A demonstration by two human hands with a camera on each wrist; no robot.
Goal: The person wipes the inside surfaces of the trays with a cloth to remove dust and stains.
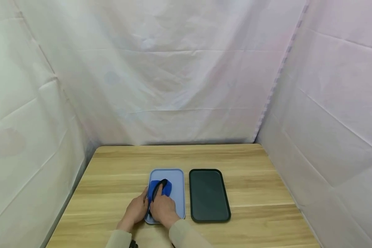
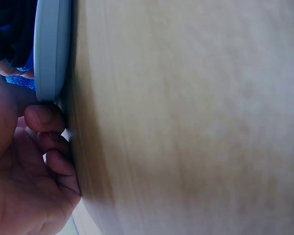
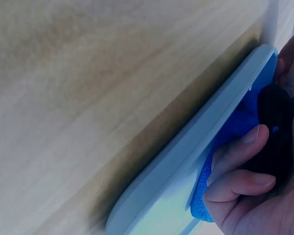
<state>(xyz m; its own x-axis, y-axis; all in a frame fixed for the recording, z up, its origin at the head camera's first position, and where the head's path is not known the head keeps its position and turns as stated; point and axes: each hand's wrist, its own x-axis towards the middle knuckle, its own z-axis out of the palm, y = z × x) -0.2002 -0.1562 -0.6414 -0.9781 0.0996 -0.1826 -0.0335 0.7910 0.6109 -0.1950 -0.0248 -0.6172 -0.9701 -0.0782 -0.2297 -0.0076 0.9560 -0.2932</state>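
A light blue tray (image 1: 179, 193) lies on the wooden table, with a bright blue cloth (image 1: 155, 184) on its left part. Over the cloth runs a black band (image 1: 164, 182), a curved loop in the head view. My right hand (image 1: 163, 207) is over the tray, its index finger stretched along the band. In the right wrist view two fingers (image 3: 241, 187) curl over the band (image 3: 277, 129) against the blue cloth (image 3: 202, 200). My left hand (image 1: 137, 208) holds the tray's left rim; in the left wrist view curled fingertips (image 2: 41, 116) meet its edge (image 2: 51, 54).
Right of the light blue tray lies a dark green tray (image 1: 209, 194), a narrow gap between them. The wooden table (image 1: 251, 179) extends on both sides. White sheets (image 1: 173, 86) hang behind it and along both sides.
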